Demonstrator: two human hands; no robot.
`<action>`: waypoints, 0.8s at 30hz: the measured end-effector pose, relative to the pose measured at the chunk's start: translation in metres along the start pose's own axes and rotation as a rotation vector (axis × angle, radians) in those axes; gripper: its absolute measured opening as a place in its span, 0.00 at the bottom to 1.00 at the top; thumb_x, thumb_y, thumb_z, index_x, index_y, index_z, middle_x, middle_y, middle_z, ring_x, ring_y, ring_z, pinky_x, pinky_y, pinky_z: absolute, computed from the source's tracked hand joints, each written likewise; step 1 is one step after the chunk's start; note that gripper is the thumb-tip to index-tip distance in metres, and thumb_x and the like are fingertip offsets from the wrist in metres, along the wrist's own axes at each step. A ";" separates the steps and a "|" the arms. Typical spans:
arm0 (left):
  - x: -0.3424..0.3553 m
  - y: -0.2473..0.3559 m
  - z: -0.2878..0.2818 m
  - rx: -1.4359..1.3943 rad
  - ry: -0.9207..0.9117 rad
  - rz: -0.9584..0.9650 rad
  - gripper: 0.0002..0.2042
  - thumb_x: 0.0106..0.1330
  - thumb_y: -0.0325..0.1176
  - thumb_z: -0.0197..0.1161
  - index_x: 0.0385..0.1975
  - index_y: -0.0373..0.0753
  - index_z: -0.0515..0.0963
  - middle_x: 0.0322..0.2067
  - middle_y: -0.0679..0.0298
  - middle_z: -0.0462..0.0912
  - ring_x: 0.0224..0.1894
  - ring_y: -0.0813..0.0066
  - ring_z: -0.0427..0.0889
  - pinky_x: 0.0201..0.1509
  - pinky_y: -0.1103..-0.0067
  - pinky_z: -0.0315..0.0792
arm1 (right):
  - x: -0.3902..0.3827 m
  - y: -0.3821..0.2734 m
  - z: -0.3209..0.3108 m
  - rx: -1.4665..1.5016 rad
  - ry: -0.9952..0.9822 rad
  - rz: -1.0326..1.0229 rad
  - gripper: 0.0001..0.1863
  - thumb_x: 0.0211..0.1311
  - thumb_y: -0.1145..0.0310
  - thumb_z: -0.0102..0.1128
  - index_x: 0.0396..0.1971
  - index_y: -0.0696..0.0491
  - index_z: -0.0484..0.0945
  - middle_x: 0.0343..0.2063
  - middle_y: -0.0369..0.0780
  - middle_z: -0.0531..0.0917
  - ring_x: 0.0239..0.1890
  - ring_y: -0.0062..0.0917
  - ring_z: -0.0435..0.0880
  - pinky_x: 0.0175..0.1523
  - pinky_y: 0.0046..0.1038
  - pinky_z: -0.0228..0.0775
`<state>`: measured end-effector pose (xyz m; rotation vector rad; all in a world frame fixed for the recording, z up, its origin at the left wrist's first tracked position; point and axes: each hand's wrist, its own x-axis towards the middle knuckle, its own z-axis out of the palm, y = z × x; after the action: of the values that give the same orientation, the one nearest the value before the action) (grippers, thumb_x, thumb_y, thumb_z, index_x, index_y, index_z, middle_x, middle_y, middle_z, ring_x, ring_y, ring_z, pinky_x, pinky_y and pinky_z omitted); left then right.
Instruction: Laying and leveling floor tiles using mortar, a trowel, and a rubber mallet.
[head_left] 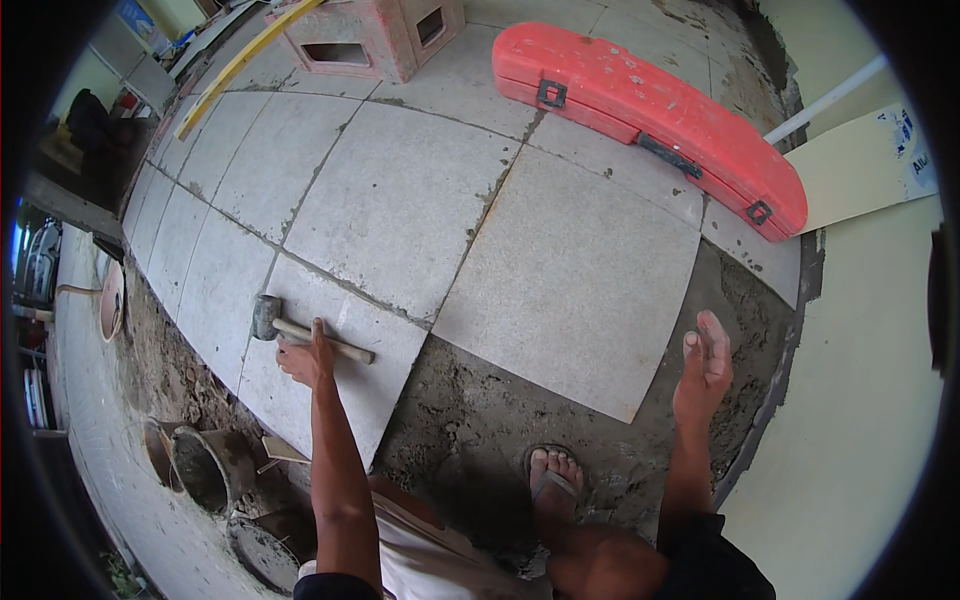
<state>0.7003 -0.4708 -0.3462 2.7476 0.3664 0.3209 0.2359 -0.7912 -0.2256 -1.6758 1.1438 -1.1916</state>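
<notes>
My left hand [306, 360] is closed on the wooden handle of a rubber mallet [266, 318] with a dark head. Thumb and fingers meet the handle close to its middle, and the mallet lies low over a grey floor tile [378, 385]. On the other side, my right hand [706, 368] is raised with nothing in it, its thumb apart from the fingers. It hovers over wet mortar [668, 395] beside the right edge of a large grey tile [575, 280]. That tile's near corner sticks out over the mortar.
A long red case [650, 105] lies across the tiles at far right, near a cream wall [840, 390]. Farther back stand a worn pinkish box stool [350, 45] and a yellow bar [235, 72]. Several mortar buckets [205, 468] sit at lower left. My sandalled foot [553, 475] stands in the mortar.
</notes>
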 end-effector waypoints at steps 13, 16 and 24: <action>-0.169 0.092 -0.096 -1.307 -0.658 0.232 0.19 0.69 0.33 0.72 0.52 0.34 0.71 0.33 0.71 0.76 0.31 0.87 0.72 0.35 0.84 0.69 | -0.129 -0.074 0.129 0.079 -0.882 0.073 0.23 0.76 0.62 0.56 0.63 0.60 0.71 0.42 0.43 0.83 0.46 0.28 0.82 0.52 0.34 0.76; -0.222 0.116 -0.124 -1.375 -0.904 0.398 0.19 0.70 0.30 0.69 0.57 0.33 0.71 0.38 0.66 0.81 0.39 0.82 0.80 0.46 0.84 0.73 | -0.134 -0.082 0.121 0.319 -0.879 0.332 0.21 0.80 0.60 0.50 0.60 0.60 0.72 0.31 0.36 0.78 0.32 0.19 0.78 0.38 0.25 0.72; -0.206 0.137 -0.033 -0.238 -0.443 0.989 0.56 0.61 0.77 0.53 0.75 0.32 0.55 0.75 0.41 0.55 0.79 0.43 0.48 0.79 0.47 0.42 | -0.079 -0.096 0.024 0.136 -0.305 0.236 0.21 0.81 0.57 0.46 0.54 0.62 0.73 0.21 0.29 0.68 0.19 0.10 0.63 0.24 0.16 0.57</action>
<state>0.5270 -0.6441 -0.3016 2.4427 -1.0848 -0.0303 0.2683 -0.6854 -0.1640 -1.5097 1.0132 -0.8159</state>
